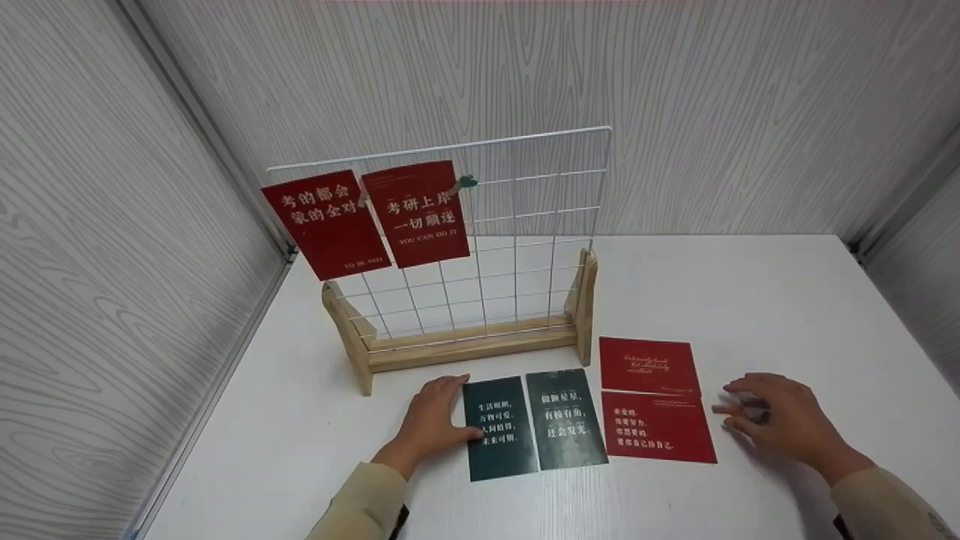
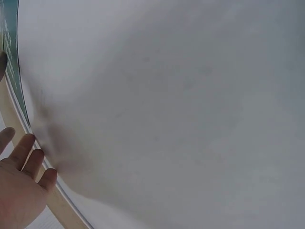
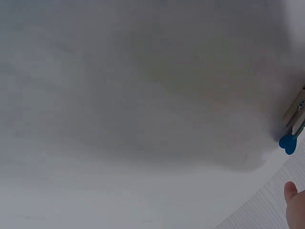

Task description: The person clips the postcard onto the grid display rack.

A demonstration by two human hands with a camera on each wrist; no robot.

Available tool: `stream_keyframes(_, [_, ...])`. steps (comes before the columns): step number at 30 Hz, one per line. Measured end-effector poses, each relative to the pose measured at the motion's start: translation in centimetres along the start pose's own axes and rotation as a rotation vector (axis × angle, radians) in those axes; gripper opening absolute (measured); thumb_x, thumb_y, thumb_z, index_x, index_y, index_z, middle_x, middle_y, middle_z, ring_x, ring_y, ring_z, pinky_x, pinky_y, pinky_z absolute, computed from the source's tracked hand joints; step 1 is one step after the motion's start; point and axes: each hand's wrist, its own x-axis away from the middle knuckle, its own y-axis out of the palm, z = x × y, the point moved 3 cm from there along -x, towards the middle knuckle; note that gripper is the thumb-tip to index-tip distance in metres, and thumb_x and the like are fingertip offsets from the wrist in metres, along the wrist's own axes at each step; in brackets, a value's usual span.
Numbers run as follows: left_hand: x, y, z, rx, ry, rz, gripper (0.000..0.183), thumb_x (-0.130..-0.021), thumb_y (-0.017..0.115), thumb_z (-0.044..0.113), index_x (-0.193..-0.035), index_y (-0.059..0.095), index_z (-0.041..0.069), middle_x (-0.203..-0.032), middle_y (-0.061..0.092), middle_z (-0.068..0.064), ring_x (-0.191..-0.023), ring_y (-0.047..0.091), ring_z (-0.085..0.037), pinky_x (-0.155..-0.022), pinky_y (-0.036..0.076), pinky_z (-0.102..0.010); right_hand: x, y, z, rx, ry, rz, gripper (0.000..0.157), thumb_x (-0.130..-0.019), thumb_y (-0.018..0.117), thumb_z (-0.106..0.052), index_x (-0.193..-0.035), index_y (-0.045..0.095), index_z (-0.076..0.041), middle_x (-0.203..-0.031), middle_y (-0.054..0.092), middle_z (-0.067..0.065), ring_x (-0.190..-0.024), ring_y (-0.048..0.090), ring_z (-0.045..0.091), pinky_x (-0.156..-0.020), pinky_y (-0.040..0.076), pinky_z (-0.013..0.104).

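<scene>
My left hand [image 1: 431,420] lies at the left side of a dark green card [image 1: 501,450], its thumb tip over the card's edge and a fingertip by its upper corner. A second green card [image 1: 566,420] lies beside it. At the right, my right hand [image 1: 784,420] holds a small wooden clothespin [image 1: 724,409] between thumb and fingers, its wooden end pointing left. A blue heart [image 3: 288,143] decorates the clothespin in the right wrist view. Two red cards, an upper one [image 1: 649,364] and a lower one [image 1: 660,427], lie just left of this hand.
Behind the cards stands a white wire grid [image 1: 517,225] in a wooden base [image 1: 472,349]. A left red card [image 1: 330,240] and a right red card [image 1: 424,225] hang on it, the right one by a clothespin with a green heart [image 1: 468,181]. Grey wood-grain panels [image 1: 525,67] surround the white table [image 1: 712,292].
</scene>
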Motion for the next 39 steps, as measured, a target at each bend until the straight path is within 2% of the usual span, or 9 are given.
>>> stream_keyframes(14, [-0.2,0.0,-0.1,-0.013,-0.019,-0.007,0.084,-0.071,0.084,0.032,-0.14,0.044,0.008,-0.138,0.046,-0.012,-0.129,0.038,-0.032,-0.107,0.028,-0.051,-0.7,1.2,0.0,0.005,0.01,-0.04,0.019,-0.073,0.081,-0.01,-0.091,0.075,-0.014,-0.102,0.067,0.01,-0.11,0.052,0.037,-0.089,0.037,0.063])
stream_keyframes(23, [-0.6,0.2,-0.1,0.023,0.0,-0.014,0.084,-0.069,0.086,0.029,-0.14,0.045,0.007,-0.136,0.047,-0.013,-0.128,0.038,-0.033,-0.107,0.028,-0.05,-1.3,1.6,-0.6,-0.055,-0.008,-0.034,0.017,-0.074,0.081,-0.008,-0.09,0.075,-0.014,-0.103,0.068,0.008,-0.11,0.053,0.036,-0.089,0.04,0.061])
stream_keyframes(27, [-0.6,0.1,0.1,0.057,0.016,-0.012,0.085,-0.068,0.087,0.024,-0.139,0.046,0.004,-0.132,0.047,-0.015,-0.124,0.041,-0.034,-0.104,0.032,-0.049,-1.8,1.5,-1.1,-0.074,-0.052,-0.008,0.019,-0.072,0.082,-0.005,-0.088,0.075,-0.012,-0.1,0.069,0.008,-0.108,0.056,0.035,-0.087,0.044,0.058])
stream_keyframes(31, [-0.6,0.0,0.3,0.107,0.03,-0.004,0.084,-0.068,0.087,0.017,-0.139,0.046,0.002,-0.127,0.045,-0.013,-0.117,0.045,-0.029,-0.1,0.038,-0.045,-2.3,1.3,-1.7,-0.098,-0.068,0.014,0.019,-0.072,0.081,-0.003,-0.088,0.074,-0.011,-0.1,0.069,0.008,-0.104,0.059,0.032,-0.086,0.046,0.055])
stream_keyframes(35, [-0.7,0.1,0.4,0.168,0.031,0.001,0.084,-0.068,0.086,0.009,-0.14,0.044,0.002,-0.124,0.04,-0.009,-0.109,0.045,-0.023,-0.096,0.042,-0.041,-2.7,1.2,-2.3,-0.154,-0.005,-0.022,0.019,-0.077,0.077,-0.003,-0.092,0.072,-0.014,-0.105,0.068,0.01,-0.105,0.059,0.034,-0.088,0.044,0.057])
stream_keyframes(39, [-0.7,0.2,0.5,0.238,0.011,-0.013,0.09,-0.068,0.085,0.003,-0.144,0.037,0.002,-0.125,0.036,-0.01,-0.101,0.049,-0.022,-0.088,0.047,-0.037,-2.8,1.1,-3.0,-0.197,0.079,-0.067,0.021,-0.082,0.074,-0.006,-0.099,0.069,-0.016,-0.105,0.068,0.007,-0.106,0.059,0.034,-0.089,0.044,0.059])
